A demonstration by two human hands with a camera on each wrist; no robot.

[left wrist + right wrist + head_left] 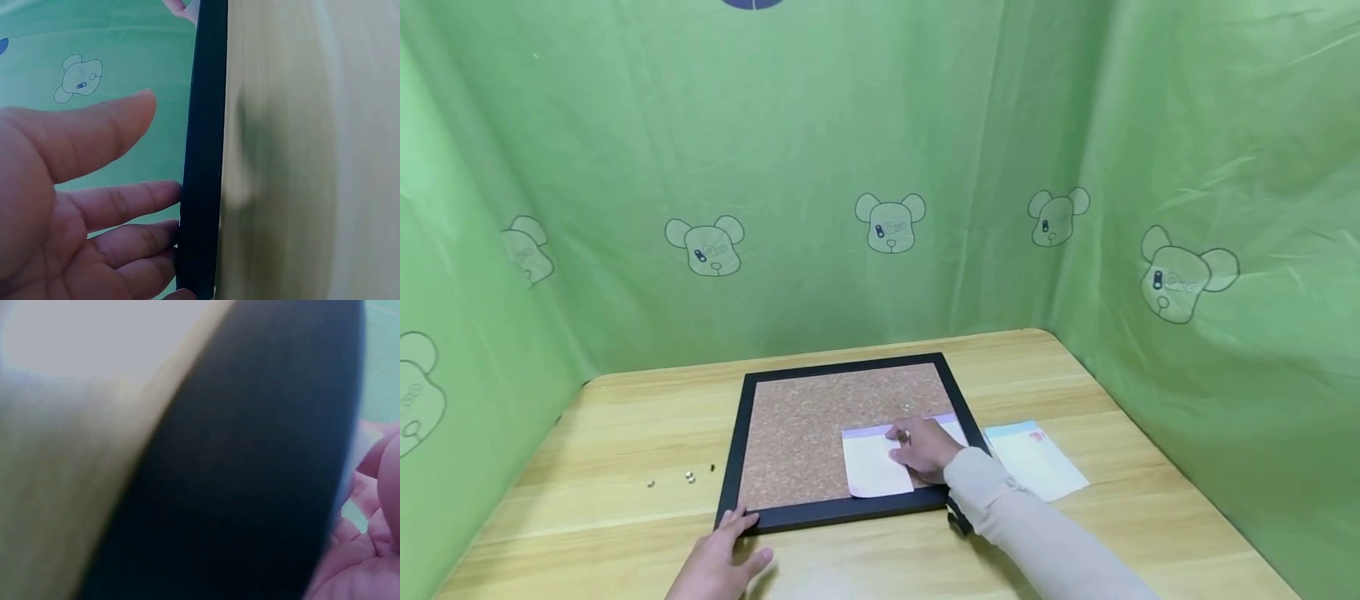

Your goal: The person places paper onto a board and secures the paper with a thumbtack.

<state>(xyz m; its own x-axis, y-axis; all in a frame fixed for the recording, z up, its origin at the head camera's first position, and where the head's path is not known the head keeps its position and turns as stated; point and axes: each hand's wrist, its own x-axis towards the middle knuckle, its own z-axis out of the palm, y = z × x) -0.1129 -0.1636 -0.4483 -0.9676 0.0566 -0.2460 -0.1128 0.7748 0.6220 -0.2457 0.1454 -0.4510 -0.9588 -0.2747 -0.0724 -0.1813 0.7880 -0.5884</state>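
Got my left hand spread against the black frame; can't tell what, if anything, my right hand pinches. Dragging it sideways could skew the paper sheet underneath.

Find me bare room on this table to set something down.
Bare wood on the table lies beyond the small shiny bits, left of the corkboard, and beyond the loose paper at the right. The corkboard's left half is bare. Crowded: its near right, with the right hand over purple-topped sheets, and its near left corner, with the left hand touching.
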